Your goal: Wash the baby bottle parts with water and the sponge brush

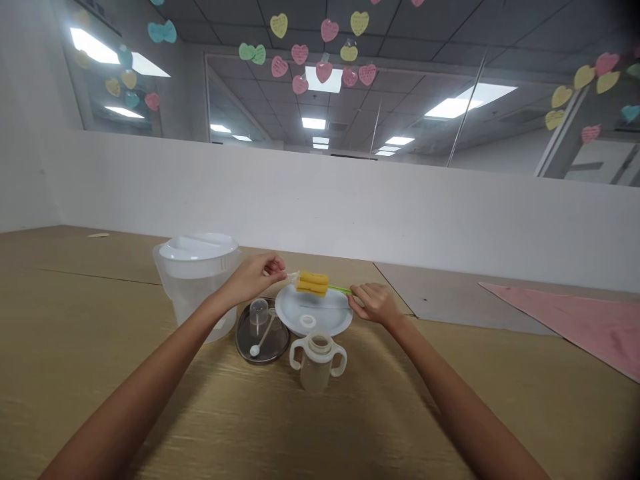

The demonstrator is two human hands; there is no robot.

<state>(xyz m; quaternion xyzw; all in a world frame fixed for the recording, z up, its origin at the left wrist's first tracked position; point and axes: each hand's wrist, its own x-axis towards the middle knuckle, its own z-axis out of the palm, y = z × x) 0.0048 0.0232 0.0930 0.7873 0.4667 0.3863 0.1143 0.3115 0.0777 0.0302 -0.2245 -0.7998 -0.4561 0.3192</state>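
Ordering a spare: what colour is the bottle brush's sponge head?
Yellow sponge head, best seen in the head view.

Bottle brush (320,285): yellow sponge head (311,283) in stacked folded lobes, white tuft tip (292,276), thin green handle (340,289). Near level, tip pointing left and slightly higher than handle. White tip pinched by left hand (254,278); handle end held in right hand (373,303), last stretch hidden behind fingers. Sponge just over far rim of white plate (325,313); contact with rim cannot be told.
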